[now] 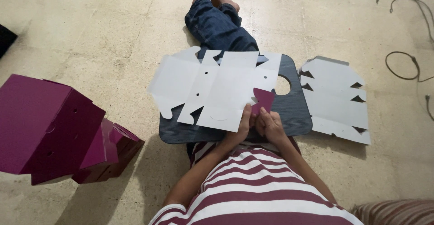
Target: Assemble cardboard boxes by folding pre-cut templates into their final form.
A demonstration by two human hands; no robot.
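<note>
The left hand (242,126) pinches the near edge of a flat, white die-cut cardboard box blank (217,88), while the right hand (270,124) closes its fingers on the blank's folded-up magenta flap (263,100). The blank lies on a dark grey ribbed lap board (294,109). Right of the board lies a stack of more white blanks (337,99); well left, folded magenta boxes (54,130).
</note>
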